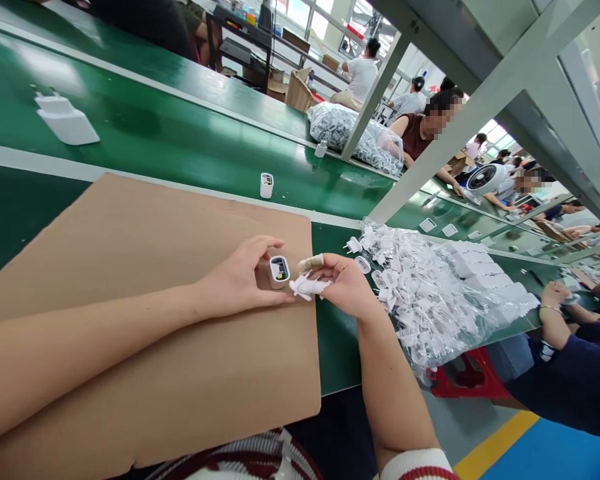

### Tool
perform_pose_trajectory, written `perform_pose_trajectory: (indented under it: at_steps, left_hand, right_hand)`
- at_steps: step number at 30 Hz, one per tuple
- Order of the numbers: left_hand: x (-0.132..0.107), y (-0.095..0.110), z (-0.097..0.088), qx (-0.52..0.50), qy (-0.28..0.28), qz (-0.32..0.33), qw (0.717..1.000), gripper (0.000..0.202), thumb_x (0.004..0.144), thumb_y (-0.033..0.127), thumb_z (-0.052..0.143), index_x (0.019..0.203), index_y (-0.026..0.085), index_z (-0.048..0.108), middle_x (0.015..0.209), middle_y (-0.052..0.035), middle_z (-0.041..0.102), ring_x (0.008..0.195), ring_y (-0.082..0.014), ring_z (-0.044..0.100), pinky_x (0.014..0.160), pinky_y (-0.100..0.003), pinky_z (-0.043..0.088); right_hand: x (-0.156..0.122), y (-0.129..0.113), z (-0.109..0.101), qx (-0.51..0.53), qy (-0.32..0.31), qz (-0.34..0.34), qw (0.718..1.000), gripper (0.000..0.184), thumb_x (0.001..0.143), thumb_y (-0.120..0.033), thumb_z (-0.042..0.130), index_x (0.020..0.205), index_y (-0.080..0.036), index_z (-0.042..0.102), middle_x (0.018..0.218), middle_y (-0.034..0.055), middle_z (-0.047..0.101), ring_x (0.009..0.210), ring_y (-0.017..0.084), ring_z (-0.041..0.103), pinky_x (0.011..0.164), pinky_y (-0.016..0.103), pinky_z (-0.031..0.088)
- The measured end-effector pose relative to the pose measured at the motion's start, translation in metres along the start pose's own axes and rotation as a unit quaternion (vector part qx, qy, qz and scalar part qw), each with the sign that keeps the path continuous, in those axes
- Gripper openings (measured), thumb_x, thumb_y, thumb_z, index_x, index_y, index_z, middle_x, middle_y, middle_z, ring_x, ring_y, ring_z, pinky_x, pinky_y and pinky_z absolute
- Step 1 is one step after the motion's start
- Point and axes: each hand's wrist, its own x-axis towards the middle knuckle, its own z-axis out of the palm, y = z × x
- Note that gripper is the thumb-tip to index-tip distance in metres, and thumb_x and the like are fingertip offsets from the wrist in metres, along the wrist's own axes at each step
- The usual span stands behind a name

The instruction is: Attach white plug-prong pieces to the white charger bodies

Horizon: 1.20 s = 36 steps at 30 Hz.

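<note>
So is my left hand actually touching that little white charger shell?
Touching. The head view shows the left hand pinching the white charger shell between thumb and fingers, with no gap visible.

Head cam, one view: worn by the person, looks fwd & down over the bench, close on the hands.

Lens sits above the near edge of the cardboard sheet (155, 280). Forearms enter from bottom & left, so the left hand (240, 277) w/ charger shell (279, 270) and right hand (347, 287) w/ plug piece (307, 287) land mid-frame, fingers clear. View is rolled: green belt (180, 133) edges slope down to the right. Wide angle takes in the striped top (260, 460) at the near edge, bag of plugs (430, 300) right, a co-worker (420, 130) far right. Grey frame post (480, 100) crosses upper right, near the lens.
</note>
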Motion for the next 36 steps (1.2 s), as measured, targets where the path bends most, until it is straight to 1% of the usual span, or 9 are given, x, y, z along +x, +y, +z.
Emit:
perform_pose_trajectory:
  at_steps: [3, 5, 8, 12, 14, 20, 24, 31, 36]
  left_hand:
    - [0.002, -0.002, 0.002, -0.043, -0.035, -0.029, 0.998, 0.075, 0.071, 0.07, 0.082, 0.126, 0.02, 0.066, 0.12, -0.0119, 0.069, 0.101, -0.0311, 0.069, 0.093, -0.049, 0.062]
    - [0.002, -0.004, 0.003, -0.09, -0.084, -0.003, 0.992, 0.069, 0.081, 0.061, 0.075, 0.136, 0.022, 0.064, 0.128, -0.0118, 0.07, 0.112, -0.0317, 0.069, 0.101, -0.048, 0.06]
    - [0.002, -0.006, 0.001, -0.104, -0.079, 0.02, 0.991, 0.073, 0.08, 0.057, 0.078, 0.142, 0.022, 0.061, 0.137, -0.0121, 0.067, 0.123, -0.0325, 0.065, 0.109, -0.048, 0.056]
    - [0.005, -0.008, 0.0, -0.085, -0.067, 0.009, 0.994, 0.049, 0.082, 0.064, 0.076, 0.107, 0.022, 0.073, 0.104, -0.0076, 0.07, 0.092, -0.0262, 0.068, 0.083, -0.039, 0.06]
    - [0.006, -0.01, 0.001, -0.093, -0.069, 0.022, 0.993, 0.046, 0.082, 0.064, 0.077, 0.099, 0.022, 0.073, 0.097, -0.0059, 0.068, 0.086, -0.0241, 0.066, 0.075, -0.035, 0.058]
    - [0.007, -0.011, 0.002, -0.093, -0.059, 0.032, 0.993, 0.043, 0.081, 0.063, 0.078, 0.094, 0.022, 0.071, 0.094, -0.0048, 0.066, 0.083, -0.0234, 0.064, 0.073, -0.034, 0.055]
    - [0.007, -0.011, 0.001, -0.098, -0.058, 0.032, 0.993, 0.043, 0.081, 0.063, 0.078, 0.092, 0.022, 0.071, 0.094, -0.0048, 0.066, 0.084, -0.0239, 0.065, 0.074, -0.035, 0.055]
    - [0.007, -0.012, 0.002, -0.089, -0.06, 0.03, 0.994, 0.044, 0.081, 0.065, 0.076, 0.091, 0.022, 0.07, 0.095, -0.0044, 0.066, 0.086, -0.0233, 0.065, 0.073, -0.033, 0.054]
    - [0.006, -0.008, 0.0, -0.092, -0.069, 0.04, 0.993, 0.041, 0.085, 0.061, 0.074, 0.09, 0.02, 0.069, 0.093, -0.0045, 0.065, 0.083, -0.0225, 0.064, 0.071, -0.033, 0.052]
  right_hand:
    - [0.005, 0.002, 0.001, -0.001, 0.11, -0.058, 0.992, 0.036, 0.061, -0.034, 0.095, 0.09, -0.022, 0.077, 0.092, 0.0039, 0.078, 0.085, 0.021, 0.073, 0.085, 0.041, 0.063]
    - [0.005, 0.003, 0.003, -0.037, 0.148, -0.115, 0.982, 0.028, 0.07, -0.036, 0.091, 0.093, -0.024, 0.079, 0.101, 0.005, 0.078, 0.093, 0.023, 0.074, 0.092, 0.044, 0.063]
    - [0.001, 0.0, 0.007, -0.123, 0.152, -0.184, 0.963, 0.02, 0.083, -0.036, 0.083, 0.099, -0.026, 0.081, 0.109, 0.0056, 0.078, 0.097, 0.022, 0.074, 0.095, 0.042, 0.062]
    - [-0.002, -0.002, 0.015, -0.256, 0.132, -0.23, 0.93, 0.018, 0.095, -0.035, 0.071, 0.108, -0.027, 0.081, 0.107, 0.006, 0.079, 0.088, 0.02, 0.07, 0.086, 0.037, 0.06]
    - [0.0, 0.0, 0.019, -0.311, 0.112, -0.245, 0.911, 0.023, 0.097, -0.033, 0.066, 0.114, -0.027, 0.08, 0.101, 0.0066, 0.079, 0.088, 0.021, 0.069, 0.083, 0.036, 0.059]
    - [0.006, 0.005, 0.026, -0.366, 0.091, -0.229, 0.897, 0.021, 0.098, -0.029, 0.063, 0.111, -0.027, 0.079, 0.106, 0.0079, 0.079, 0.096, 0.024, 0.07, 0.088, 0.037, 0.058]
    - [0.006, 0.006, 0.029, -0.364, 0.101, -0.26, 0.889, 0.022, 0.1, -0.028, 0.059, 0.111, -0.027, 0.078, 0.108, 0.0085, 0.079, 0.1, 0.024, 0.071, 0.091, 0.037, 0.057]
    - [0.009, 0.006, 0.035, -0.392, 0.111, -0.217, 0.887, 0.013, 0.094, -0.025, 0.063, 0.094, -0.026, 0.075, 0.089, 0.0056, 0.076, 0.086, 0.023, 0.068, 0.079, 0.034, 0.054]
    - [0.008, -0.004, 0.039, -0.432, 0.099, -0.227, 0.867, 0.021, 0.087, -0.014, 0.058, 0.093, -0.026, 0.074, 0.089, 0.0041, 0.076, 0.088, 0.022, 0.069, 0.074, 0.03, 0.051]
